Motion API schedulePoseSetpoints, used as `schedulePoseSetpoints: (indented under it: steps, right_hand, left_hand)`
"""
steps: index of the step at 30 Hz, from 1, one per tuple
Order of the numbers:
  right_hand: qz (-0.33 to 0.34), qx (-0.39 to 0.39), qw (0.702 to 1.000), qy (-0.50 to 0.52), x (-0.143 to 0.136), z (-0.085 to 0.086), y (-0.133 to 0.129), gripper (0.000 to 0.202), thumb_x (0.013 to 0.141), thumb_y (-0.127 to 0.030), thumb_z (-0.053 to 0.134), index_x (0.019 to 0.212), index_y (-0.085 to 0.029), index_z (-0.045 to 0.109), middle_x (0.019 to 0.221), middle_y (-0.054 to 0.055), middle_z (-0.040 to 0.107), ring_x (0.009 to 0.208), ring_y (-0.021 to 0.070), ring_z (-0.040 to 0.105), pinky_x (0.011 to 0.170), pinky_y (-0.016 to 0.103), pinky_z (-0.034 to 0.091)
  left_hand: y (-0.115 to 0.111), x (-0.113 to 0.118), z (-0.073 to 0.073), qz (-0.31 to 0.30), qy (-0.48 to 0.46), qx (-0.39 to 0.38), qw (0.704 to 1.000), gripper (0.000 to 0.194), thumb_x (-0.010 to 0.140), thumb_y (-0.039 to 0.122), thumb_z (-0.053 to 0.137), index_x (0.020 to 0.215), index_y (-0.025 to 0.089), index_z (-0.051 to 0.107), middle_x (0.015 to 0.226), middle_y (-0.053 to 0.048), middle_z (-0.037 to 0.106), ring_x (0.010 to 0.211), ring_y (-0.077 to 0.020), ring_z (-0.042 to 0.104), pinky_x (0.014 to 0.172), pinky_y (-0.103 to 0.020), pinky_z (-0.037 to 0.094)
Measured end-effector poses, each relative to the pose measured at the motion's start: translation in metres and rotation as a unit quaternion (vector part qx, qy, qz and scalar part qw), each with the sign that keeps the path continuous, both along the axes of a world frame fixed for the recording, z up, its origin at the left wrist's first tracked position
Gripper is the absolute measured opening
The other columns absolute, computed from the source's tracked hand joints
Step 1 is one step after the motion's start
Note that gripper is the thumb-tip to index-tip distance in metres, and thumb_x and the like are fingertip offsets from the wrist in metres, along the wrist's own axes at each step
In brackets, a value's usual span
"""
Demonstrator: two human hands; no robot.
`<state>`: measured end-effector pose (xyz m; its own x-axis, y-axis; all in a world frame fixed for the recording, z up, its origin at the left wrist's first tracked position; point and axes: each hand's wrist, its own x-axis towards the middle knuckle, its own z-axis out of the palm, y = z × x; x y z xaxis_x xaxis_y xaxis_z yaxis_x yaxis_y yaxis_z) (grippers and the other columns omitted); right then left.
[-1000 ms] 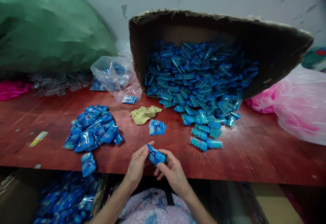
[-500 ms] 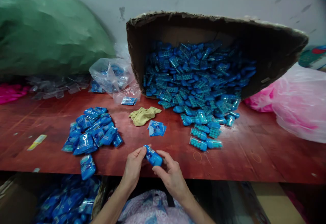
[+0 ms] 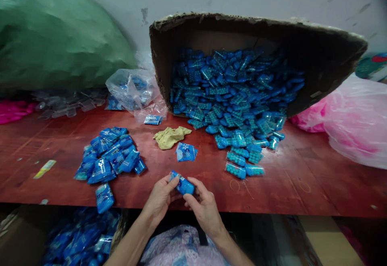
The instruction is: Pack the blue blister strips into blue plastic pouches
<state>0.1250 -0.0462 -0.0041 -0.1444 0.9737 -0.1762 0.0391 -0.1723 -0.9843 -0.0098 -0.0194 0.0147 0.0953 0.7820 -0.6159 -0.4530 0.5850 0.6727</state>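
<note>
Between my two hands, over the front of the red table, is a blue packet [image 3: 185, 185]. My left hand [image 3: 161, 195] pinches its left end between thumb and fingers. The right end is gripped by my right hand [image 3: 204, 203], thumb in front. Just beyond lie a few flat blue sachets [image 3: 186, 152] and a crumpled yellow cloth [image 3: 171, 137]. To the left is a heap of blue packets [image 3: 107, 155], with a single packet [image 3: 104, 198] at the table's edge. Several clear containers with blue beads [image 3: 236, 170] lie to the right.
A tipped cardboard box [image 3: 326, 44] spills bead containers onto the red table [image 3: 290, 193]. Behind on the left are a green bag [image 3: 60, 36] and a clear bag [image 3: 130, 88]; a pink bag [image 3: 356, 125] is at the right. Below the left edge sit more packets [image 3: 78, 237].
My left thumb has moved further over the blue packet, and the packet has shifted slightly right. My right fingers have closed in around its right end.
</note>
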Motion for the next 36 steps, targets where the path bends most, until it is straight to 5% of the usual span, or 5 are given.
schedulePoseSetpoints:
  steps: [10,16,21,28,36]
  right_hand:
    - [0.028,-0.012,0.998,0.063,0.002,0.004,0.000,0.045,0.072,-0.019,0.060,0.115,-0.026,0.051,0.074,-0.002,0.062,0.059,0.0120,0.056,0.058,0.024,0.049]
    - [0.021,-0.077,0.990,0.118,-0.001,-0.003,0.000,0.046,0.072,-0.021,0.058,0.117,-0.023,0.048,0.067,-0.003,0.061,0.048,0.0104,0.056,0.043,0.021,0.045]
    - [0.014,-0.078,0.990,0.120,0.000,-0.006,0.001,0.047,0.071,-0.023,0.061,0.117,-0.022,0.049,0.063,-0.003,0.060,0.048,0.0098,0.057,0.044,0.021,0.046]
    - [0.028,-0.172,0.959,0.223,0.001,-0.004,0.008,0.051,0.070,-0.038,0.062,0.116,-0.021,0.046,0.063,-0.002,0.060,0.045,0.0126,0.061,0.037,0.019,0.046]
    - [0.024,-0.163,0.965,0.205,0.006,-0.005,0.008,0.046,0.072,-0.043,0.061,0.108,-0.018,0.048,0.063,-0.001,0.059,0.046,0.0116,0.060,0.037,0.018,0.046]
  left_hand:
    - [0.003,-0.017,-0.007,-0.048,-0.100,-0.008,0.994,0.037,0.072,0.021,0.061,0.108,0.017,0.053,0.079,-0.003,0.065,0.067,-0.0136,0.062,0.067,-0.029,0.048]
    - [0.004,-0.011,-0.010,-0.020,-0.122,0.027,0.992,0.035,0.070,0.023,0.064,0.104,0.017,0.058,0.073,0.000,0.063,0.061,-0.0090,0.057,0.062,-0.022,0.045]
    - [0.003,-0.005,-0.008,-0.005,-0.114,0.039,0.993,0.012,0.069,0.022,0.065,0.078,0.015,0.061,0.067,0.000,0.062,0.060,-0.0095,0.056,0.062,-0.023,0.045]
    - [0.001,-0.007,-0.008,-0.023,-0.149,0.041,0.988,0.030,0.075,0.022,0.057,0.105,0.019,0.055,0.077,-0.001,0.062,0.063,-0.0097,0.057,0.062,-0.023,0.044]
    - [0.002,-0.006,-0.006,-0.026,-0.015,0.038,0.999,0.043,0.076,0.042,0.051,0.112,0.018,0.051,0.084,-0.006,0.065,0.073,-0.0171,0.060,0.070,-0.033,0.046]
